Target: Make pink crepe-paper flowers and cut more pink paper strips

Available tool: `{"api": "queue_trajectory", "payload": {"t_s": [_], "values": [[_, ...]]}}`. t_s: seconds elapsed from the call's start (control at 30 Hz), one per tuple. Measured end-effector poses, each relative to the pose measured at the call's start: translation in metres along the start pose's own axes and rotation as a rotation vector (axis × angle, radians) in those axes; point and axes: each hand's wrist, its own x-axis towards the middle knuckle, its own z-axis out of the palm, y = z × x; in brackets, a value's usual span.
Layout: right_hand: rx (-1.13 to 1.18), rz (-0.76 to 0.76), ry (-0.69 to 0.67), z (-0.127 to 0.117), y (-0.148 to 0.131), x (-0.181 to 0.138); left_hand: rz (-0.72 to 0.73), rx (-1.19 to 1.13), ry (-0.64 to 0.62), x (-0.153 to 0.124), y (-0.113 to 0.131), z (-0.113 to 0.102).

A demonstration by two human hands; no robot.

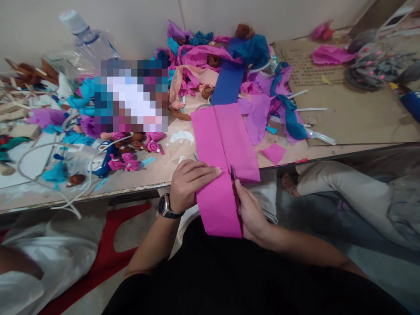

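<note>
A long folded strip of magenta crepe paper (pixel 223 144) runs from the table over its front edge toward me. My left hand (pixel 188 183), with a wristwatch, pinches the strip's left side at the table edge. My right hand (pixel 251 212) is closed around dark scissors (pixel 233 175), whose blades cut into the strip's right edge just beyond my fingers. The scissor handles are hidden inside my hand and behind the paper.
The table (pixel 344 118) holds heaps of purple, blue, teal and pink crepe scraps (pixel 229 61), small paper rosebuds (pixel 131 159), a plastic bottle (pixel 88 39), white wire (pixel 49 151) and cardboard. Another person's leg (pixel 337 183) is at the right, someone's clothing at lower left.
</note>
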Motion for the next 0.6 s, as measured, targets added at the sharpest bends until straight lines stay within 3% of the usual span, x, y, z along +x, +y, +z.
{"api": "queue_trajectory", "payload": {"t_s": [0.23, 0.6], "values": [[-0.009, 0.028, -0.013, -0.0039, 0.0044, -0.0066, 0.021, -0.002, 0.0, 0.0002, -0.0006, 0.002], [-0.011, -0.047, -0.018, 0.0029, -0.0026, 0.0029, 0.066, 0.002, -0.077, -0.0006, -0.0016, -0.0002]]}}
